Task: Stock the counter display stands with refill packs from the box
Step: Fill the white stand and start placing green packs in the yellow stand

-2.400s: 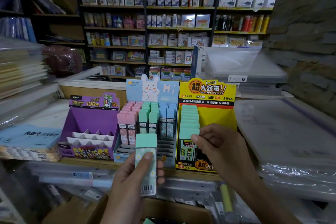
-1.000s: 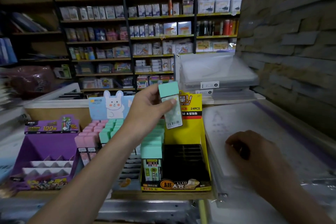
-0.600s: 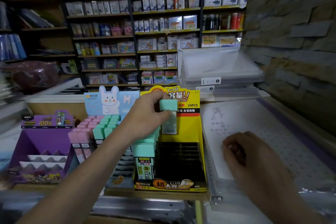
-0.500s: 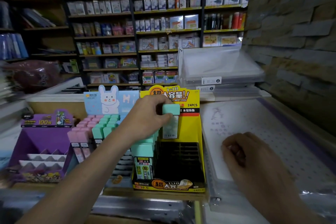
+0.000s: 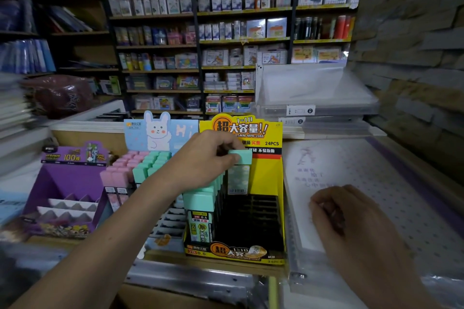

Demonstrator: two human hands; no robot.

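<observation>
The left hand (image 5: pixel 203 160) reaches forward over the stands and pinches the mint cap of a refill pack (image 5: pixel 238 178) between thumb and curled fingers, holding the pack upright against the back panel of the yellow display stand (image 5: pixel 267 178). The pack's lower end, with its barcode, sits right at the rearmost of the black slots (image 5: pixel 253 218) in the stand's right column; whether it has entered a slot I cannot tell. Just left of it, in the same stand, a row of mint-capped packs (image 5: pixel 199 202) fills the left column from front to back, and the hand's wrist passes over the rear of that row. The right hand (image 5: pixel 336 211) rests off to the right on a plastic-wrapped dotted pad (image 5: pixel 391 183), its fingers loosely curled under with nothing seen in them. Next to the yellow stand on the left is a blue stand with a bunny header (image 5: pixel 158 130), holding pink packs (image 5: pixel 123 173) and more mint packs (image 5: pixel 150 164) in upright rows, with grey slots showing at its front. Further left stands a purple stand (image 5: pixel 67 178) with white tiered dividers. All three stands sit side by side on the wooden bench (image 5: pixel 226 267). Behind the dotted pad lies a stack of clear plastic folders (image 5: pixel 313 90). Across the back run dark shelves (image 5: pixel 226 40) packed with stationery, and a stone wall (image 5: pixel 414 32) closes the right side.
</observation>
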